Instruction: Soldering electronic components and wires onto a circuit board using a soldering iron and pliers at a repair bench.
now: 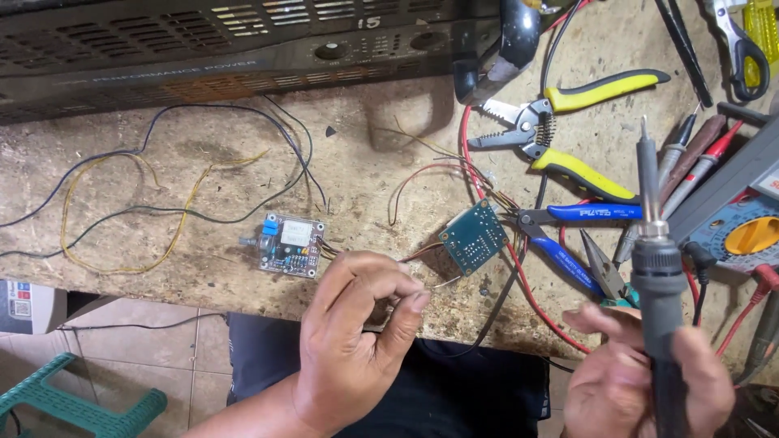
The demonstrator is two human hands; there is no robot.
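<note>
Left hand [357, 341]: I pinch thin wire [445, 281] narrowly, steady. Right hand [649, 381]: I grip soldering iron [656, 268] upright; tip kept clear of teal board [475, 237].

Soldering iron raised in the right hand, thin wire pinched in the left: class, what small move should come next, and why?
Probably lower the soldering iron tip toward the wire end. The right hand holds it upright, tip pointing away from the work, while the left hand pinches a thin wire near the green circuit board. Nothing touches the tip yet.
</note>
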